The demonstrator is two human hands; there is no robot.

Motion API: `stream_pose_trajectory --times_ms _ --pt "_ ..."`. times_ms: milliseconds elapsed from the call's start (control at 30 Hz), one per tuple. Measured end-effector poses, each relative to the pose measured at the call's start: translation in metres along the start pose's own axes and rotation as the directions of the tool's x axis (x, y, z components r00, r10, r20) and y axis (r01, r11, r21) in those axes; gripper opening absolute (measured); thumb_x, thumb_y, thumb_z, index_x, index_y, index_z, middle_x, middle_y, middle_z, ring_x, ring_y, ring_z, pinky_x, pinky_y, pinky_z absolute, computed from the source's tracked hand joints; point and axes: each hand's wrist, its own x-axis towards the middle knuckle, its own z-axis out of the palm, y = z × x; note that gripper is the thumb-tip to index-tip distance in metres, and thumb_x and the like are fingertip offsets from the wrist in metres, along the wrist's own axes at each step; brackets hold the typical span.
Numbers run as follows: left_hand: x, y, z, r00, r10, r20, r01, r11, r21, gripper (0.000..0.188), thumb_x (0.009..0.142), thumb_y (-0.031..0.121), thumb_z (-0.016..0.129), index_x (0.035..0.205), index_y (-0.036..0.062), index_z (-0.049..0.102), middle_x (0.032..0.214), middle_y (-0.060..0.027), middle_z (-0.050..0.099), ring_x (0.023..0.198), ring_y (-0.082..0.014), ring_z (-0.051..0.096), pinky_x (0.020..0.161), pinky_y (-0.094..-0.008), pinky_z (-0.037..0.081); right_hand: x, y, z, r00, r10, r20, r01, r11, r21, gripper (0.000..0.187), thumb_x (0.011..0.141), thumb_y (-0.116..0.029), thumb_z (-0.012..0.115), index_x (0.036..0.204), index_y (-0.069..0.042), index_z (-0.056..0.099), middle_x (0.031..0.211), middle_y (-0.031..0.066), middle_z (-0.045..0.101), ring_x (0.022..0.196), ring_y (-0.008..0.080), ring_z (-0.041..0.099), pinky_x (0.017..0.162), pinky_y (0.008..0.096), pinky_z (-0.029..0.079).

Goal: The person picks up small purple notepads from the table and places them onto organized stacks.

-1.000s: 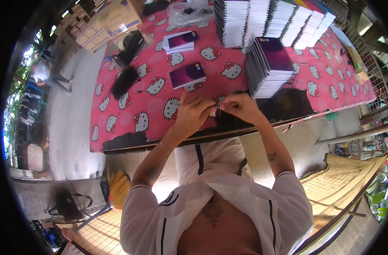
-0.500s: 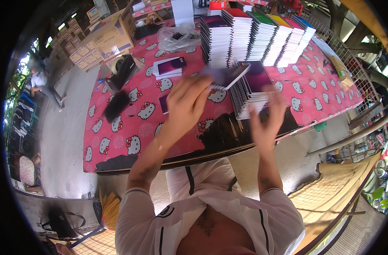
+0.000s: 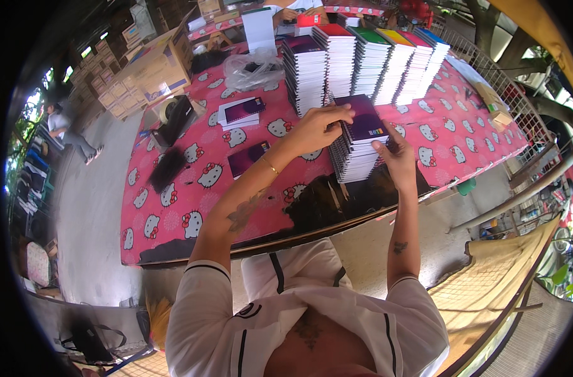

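A near stack of purple-covered spiral notebooks (image 3: 355,162) stands at the table's front edge, its wire binding on the left side. On its top lies a dark purple spiral notebook (image 3: 362,117). My left hand (image 3: 322,131) is closed, its bent fingers at this notebook's bound left edge. My right hand (image 3: 398,156) wraps the stack's near right corner, thumb on the front and fingers along the right side. Farther back, taller stacks of spiral notebooks (image 3: 372,66) with purple, red, green, yellow, pink and blue covers stand in a row.
Left of the stack lie loose purple covers (image 3: 247,158), white sheets (image 3: 230,108), a black bristly bundle (image 3: 169,169) and a tape dispenser (image 3: 173,116). A clear plastic bag (image 3: 254,70) and cardboard box (image 3: 158,66) sit behind. One person (image 3: 294,11) is across the table, another (image 3: 66,129) at far left.
My left hand has brought the held notebook down to the right onto the near stack. My right hand has closed in on the stack's corner. The view has shifted slightly.
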Motion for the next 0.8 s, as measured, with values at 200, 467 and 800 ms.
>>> stream_pose_trajectory --times_ms 200,467,800 --pt "-0.103 -0.021 -0.073 0.893 -0.44 -0.095 0.444 0.826 0.346 0.022 0.085 0.016 0.072 0.103 0.004 0.072 0.106 -0.0144 0.071 0.097 -0.0333 0.069 0.081 -0.0411 0.056 -0.043 -0.013 -0.02 0.941 -0.23 -0.247 0.202 0.97 -0.133 0.054 0.095 -0.013 0.069 0.142 0.003 0.049 0.144 0.0196 0.05 0.125 0.0238 0.054 0.107 0.0373 0.041" --pt "-0.22 -0.03 -0.091 0.889 -0.455 -0.04 0.418 0.776 0.473 0.027 0.089 0.023 0.072 0.108 0.0037 0.074 0.111 -0.0171 0.072 0.097 -0.0335 0.071 0.084 -0.0409 0.057 -0.066 -0.034 0.096 0.902 -0.155 0.402 0.152 0.988 0.039 0.033 0.095 -0.019 0.066 0.124 -0.002 0.066 0.114 0.0164 0.068 0.11 0.0257 0.064 0.096 0.0362 0.049" --pt "-0.214 -0.039 -0.085 0.748 -0.631 -0.206 0.649 0.633 0.422 0.023 0.095 0.025 0.065 0.104 0.0061 0.075 0.097 -0.0138 0.074 0.082 -0.0303 0.073 0.071 -0.0386 0.057 -0.018 0.105 0.21 0.887 0.13 0.443 0.033 0.939 -0.341 0.052 0.084 -0.031 0.074 0.128 -0.006 0.064 0.123 0.0193 0.065 0.113 0.0364 0.062 0.099 0.0441 0.048"
